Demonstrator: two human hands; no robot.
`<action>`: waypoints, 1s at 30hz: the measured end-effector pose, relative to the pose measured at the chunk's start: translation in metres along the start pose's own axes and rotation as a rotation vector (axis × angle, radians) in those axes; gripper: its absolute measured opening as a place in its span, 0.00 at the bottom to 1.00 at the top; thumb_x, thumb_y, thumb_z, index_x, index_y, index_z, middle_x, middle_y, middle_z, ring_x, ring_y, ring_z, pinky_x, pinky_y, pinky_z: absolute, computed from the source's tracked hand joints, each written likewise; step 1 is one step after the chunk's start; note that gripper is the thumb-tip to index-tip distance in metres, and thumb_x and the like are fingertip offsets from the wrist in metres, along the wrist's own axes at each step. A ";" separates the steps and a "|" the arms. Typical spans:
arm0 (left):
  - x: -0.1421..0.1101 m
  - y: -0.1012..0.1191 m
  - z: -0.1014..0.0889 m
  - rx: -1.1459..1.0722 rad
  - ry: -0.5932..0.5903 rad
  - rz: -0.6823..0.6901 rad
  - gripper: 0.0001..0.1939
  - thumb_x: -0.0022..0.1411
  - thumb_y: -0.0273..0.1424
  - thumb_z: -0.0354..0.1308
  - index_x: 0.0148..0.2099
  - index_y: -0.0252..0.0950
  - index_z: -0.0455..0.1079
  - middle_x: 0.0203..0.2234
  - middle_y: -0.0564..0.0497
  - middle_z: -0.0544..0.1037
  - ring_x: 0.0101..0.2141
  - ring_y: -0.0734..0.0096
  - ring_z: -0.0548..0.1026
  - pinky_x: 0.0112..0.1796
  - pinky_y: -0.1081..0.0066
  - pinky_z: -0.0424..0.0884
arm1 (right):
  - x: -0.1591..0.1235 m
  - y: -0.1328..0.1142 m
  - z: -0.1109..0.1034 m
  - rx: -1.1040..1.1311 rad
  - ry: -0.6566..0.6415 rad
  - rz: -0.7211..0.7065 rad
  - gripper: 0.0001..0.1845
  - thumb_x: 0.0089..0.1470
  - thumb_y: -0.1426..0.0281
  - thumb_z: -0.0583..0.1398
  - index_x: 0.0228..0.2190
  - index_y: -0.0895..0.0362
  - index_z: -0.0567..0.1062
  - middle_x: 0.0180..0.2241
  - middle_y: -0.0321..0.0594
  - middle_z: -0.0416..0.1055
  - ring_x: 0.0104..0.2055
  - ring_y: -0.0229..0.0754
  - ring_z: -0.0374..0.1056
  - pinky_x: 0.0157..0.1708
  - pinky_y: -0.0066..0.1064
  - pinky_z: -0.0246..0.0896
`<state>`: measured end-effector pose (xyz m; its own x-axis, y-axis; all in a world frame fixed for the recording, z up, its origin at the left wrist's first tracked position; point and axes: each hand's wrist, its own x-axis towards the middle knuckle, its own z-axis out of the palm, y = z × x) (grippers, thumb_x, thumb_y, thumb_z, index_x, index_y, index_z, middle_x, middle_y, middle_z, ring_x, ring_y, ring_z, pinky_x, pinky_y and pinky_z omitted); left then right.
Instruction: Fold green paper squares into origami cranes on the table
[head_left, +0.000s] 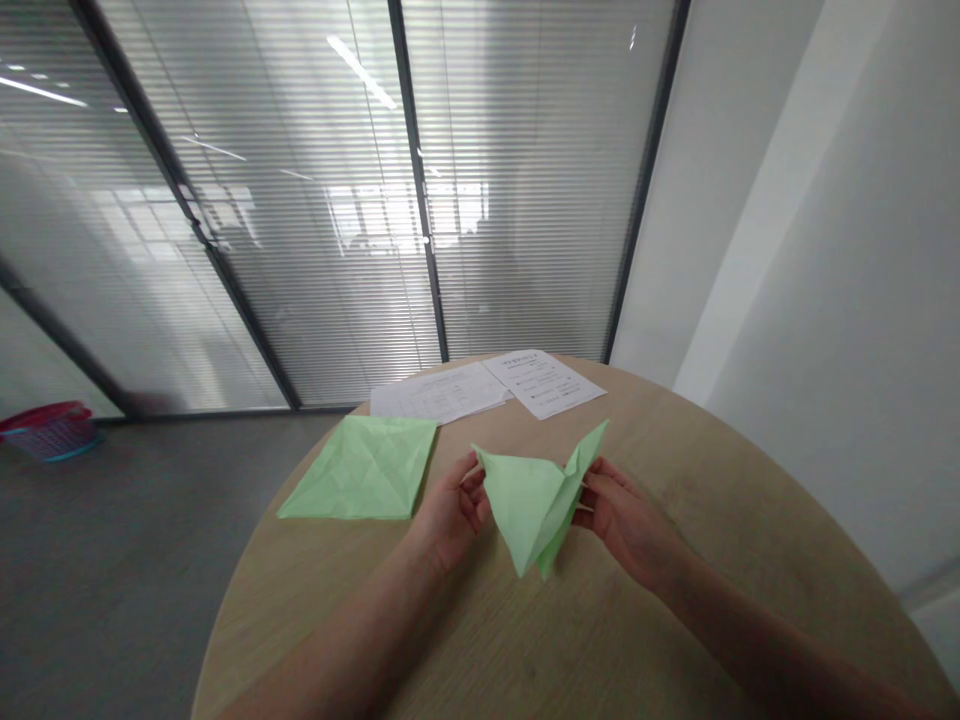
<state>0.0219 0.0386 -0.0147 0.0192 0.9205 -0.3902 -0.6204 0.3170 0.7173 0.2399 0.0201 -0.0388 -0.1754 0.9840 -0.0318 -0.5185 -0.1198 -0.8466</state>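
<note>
A partly folded light green paper (534, 500) is held up just above the round wooden table (675, 600), its point hanging down. My left hand (450, 515) pinches its left corner with fingers closed. My right hand (626, 520) grips its right side, where a flap sticks up. A second green sheet (360, 468), creased and unfolded flat, lies on the table to the left of my left hand.
Two white printed sheets (442, 392) (546, 382) lie at the table's far edge. Behind stand glass partitions with blinds (390, 200) and a white wall at right. A red and blue basket (49, 430) sits on the grey floor at far left.
</note>
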 end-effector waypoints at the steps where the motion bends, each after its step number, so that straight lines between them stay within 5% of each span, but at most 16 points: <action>1: 0.000 0.000 0.000 0.011 -0.009 0.059 0.06 0.64 0.25 0.62 0.45 0.34 0.71 0.38 0.44 0.82 0.29 0.70 0.81 0.32 0.72 0.79 | 0.001 0.000 0.000 0.001 0.014 0.003 0.17 0.46 0.58 0.74 0.34 0.53 0.79 0.34 0.38 0.78 0.36 0.46 0.73 0.38 0.39 0.71; 4: 0.002 -0.001 -0.005 0.208 -0.074 0.327 0.23 0.57 0.21 0.64 0.54 0.39 0.71 0.53 0.43 0.78 0.35 0.70 0.82 0.36 0.71 0.80 | 0.003 0.000 0.000 0.035 0.048 0.036 0.17 0.45 0.59 0.75 0.33 0.53 0.79 0.34 0.38 0.78 0.36 0.45 0.73 0.38 0.39 0.72; 8: 0.001 -0.006 -0.015 0.868 -0.221 0.814 0.26 0.55 0.18 0.59 0.54 0.42 0.76 0.64 0.42 0.68 0.43 0.66 0.80 0.41 0.64 0.80 | 0.005 0.001 -0.002 0.075 0.039 0.090 0.17 0.48 0.59 0.73 0.36 0.53 0.79 0.37 0.39 0.79 0.37 0.44 0.75 0.39 0.38 0.72; 11: -0.002 -0.007 -0.020 1.236 -0.251 1.074 0.26 0.56 0.16 0.57 0.53 0.43 0.78 0.62 0.41 0.70 0.47 0.61 0.78 0.47 0.56 0.78 | 0.005 0.002 -0.003 0.066 -0.003 0.134 0.16 0.50 0.58 0.72 0.37 0.53 0.78 0.38 0.40 0.80 0.37 0.44 0.75 0.39 0.37 0.72; 16: -0.005 0.000 -0.022 1.381 -0.253 1.318 0.25 0.54 0.15 0.57 0.50 0.40 0.79 0.55 0.41 0.77 0.52 0.54 0.75 0.53 0.50 0.73 | 0.004 0.002 -0.004 0.021 0.001 0.177 0.16 0.48 0.59 0.73 0.34 0.53 0.77 0.33 0.37 0.78 0.34 0.42 0.73 0.34 0.33 0.69; 19: -0.010 0.004 -0.019 1.331 -0.323 1.323 0.20 0.57 0.18 0.55 0.46 0.39 0.80 0.51 0.42 0.80 0.52 0.54 0.76 0.53 0.53 0.72 | 0.004 0.002 -0.003 -0.003 0.037 0.187 0.13 0.49 0.61 0.71 0.34 0.53 0.76 0.33 0.37 0.79 0.34 0.43 0.73 0.34 0.32 0.68; 23: -0.018 0.004 -0.012 1.158 -0.291 1.101 0.12 0.61 0.23 0.54 0.38 0.38 0.79 0.37 0.45 0.83 0.39 0.60 0.79 0.42 0.65 0.73 | 0.003 0.000 -0.001 -0.043 0.046 0.131 0.10 0.51 0.62 0.68 0.35 0.53 0.78 0.35 0.41 0.81 0.37 0.49 0.75 0.35 0.36 0.68; 27: -0.021 0.003 -0.007 1.049 -0.146 0.886 0.13 0.62 0.28 0.54 0.25 0.38 0.70 0.21 0.51 0.73 0.26 0.67 0.71 0.30 0.71 0.63 | 0.001 -0.002 -0.001 -0.062 0.004 0.100 0.09 0.53 0.62 0.67 0.35 0.53 0.78 0.37 0.45 0.81 0.40 0.53 0.76 0.36 0.40 0.68; 30: -0.022 0.004 -0.005 1.065 -0.107 0.870 0.18 0.62 0.32 0.57 0.20 0.39 0.62 0.17 0.54 0.65 0.23 0.69 0.63 0.27 0.71 0.55 | 0.004 0.000 -0.005 -0.095 0.048 0.139 0.10 0.54 0.61 0.67 0.36 0.52 0.77 0.34 0.41 0.79 0.33 0.46 0.74 0.32 0.36 0.68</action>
<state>0.0154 0.0186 -0.0058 0.0275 0.9079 0.4183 0.4297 -0.3886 0.8151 0.2430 0.0243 -0.0419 -0.1981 0.9643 -0.1754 -0.4100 -0.2441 -0.8788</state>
